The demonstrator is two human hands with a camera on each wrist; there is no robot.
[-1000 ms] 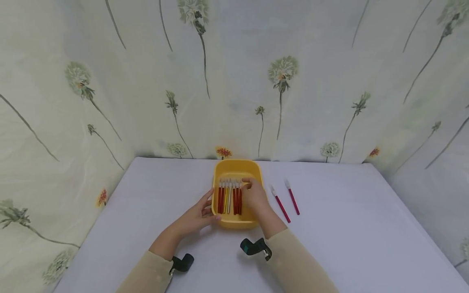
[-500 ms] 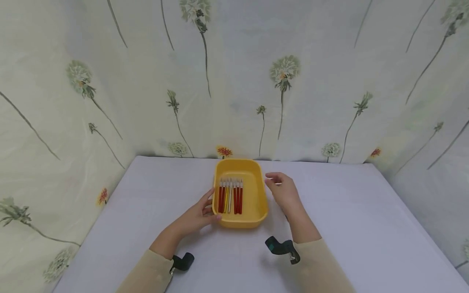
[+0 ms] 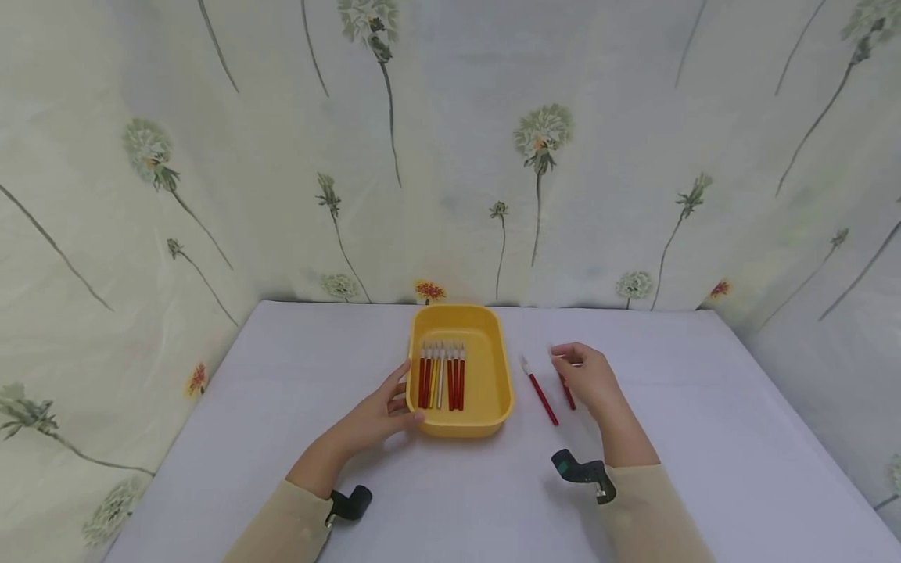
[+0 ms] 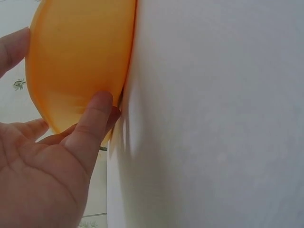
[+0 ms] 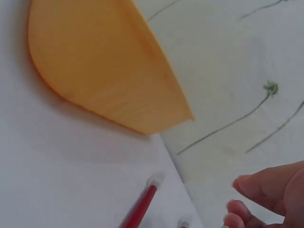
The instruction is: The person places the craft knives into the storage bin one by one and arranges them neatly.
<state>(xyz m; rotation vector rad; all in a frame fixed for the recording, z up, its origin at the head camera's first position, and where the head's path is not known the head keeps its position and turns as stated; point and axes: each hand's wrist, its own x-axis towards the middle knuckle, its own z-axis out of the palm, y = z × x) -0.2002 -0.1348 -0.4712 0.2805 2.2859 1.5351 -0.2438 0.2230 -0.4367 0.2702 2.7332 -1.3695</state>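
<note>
A yellow plastic tray (image 3: 486, 429) holds a row of slim pen-like sticks (image 3: 442, 379) on its left side, mostly red, with yellow and whitish ones in the middle and pale tips at the far end. My left hand (image 3: 378, 418) holds the tray's near left corner, thumb at the rim; in the left wrist view its fingers (image 4: 92, 118) lie against the outer wall. Above the rightmost loose red stick (image 3: 567, 393) is my right hand (image 3: 587, 378), covering its upper part. In the right wrist view, thumb and fingers stand apart with nothing between them.
Another loose red stick (image 3: 543, 399) with a clear cap lies between the tray and my right hand. White cloth covers the table (image 3: 704, 438). A flower-printed curtain (image 3: 450, 156) rises behind its far edge.
My right hand has left the inside of the tray, crossed its right rim, and moved over the rightmost loose stick. My left hand has kept its place on the tray.
</note>
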